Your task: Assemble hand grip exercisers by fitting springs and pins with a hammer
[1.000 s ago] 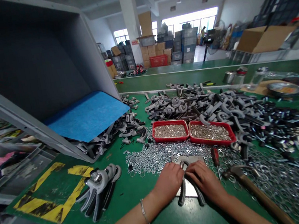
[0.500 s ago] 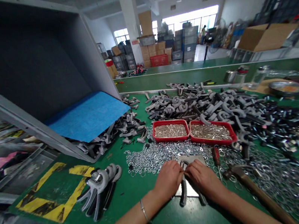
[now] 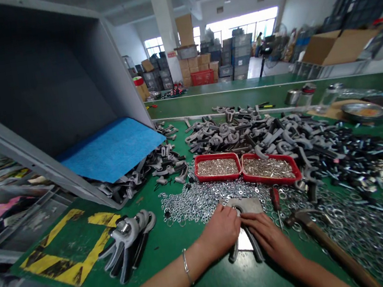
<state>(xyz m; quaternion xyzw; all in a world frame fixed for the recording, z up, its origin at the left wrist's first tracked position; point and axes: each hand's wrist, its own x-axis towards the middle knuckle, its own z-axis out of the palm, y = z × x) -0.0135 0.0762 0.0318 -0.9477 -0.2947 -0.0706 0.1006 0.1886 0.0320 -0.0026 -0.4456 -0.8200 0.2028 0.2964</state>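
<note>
In the head view, near the middle of the front edge of the green desk [image 3: 158, 253], a flat grey metal plate [image 3: 250, 205] carries a two-legged part [image 3: 234, 252] with dark, slightly curved legs, just in front of a shiny heap of small steel washers [image 3: 193, 201] and two red plastic trays [image 3: 217, 167]. The left hand [image 3: 222, 231] is curled and pressed on the head of the part, while the right hand [image 3: 270, 237] lies flatter along one leg; whether it pinches the leg I cannot tell. Half a second before, the fingertips of both hands met over the head; now the left covers it and the right has drawn back.
</note>
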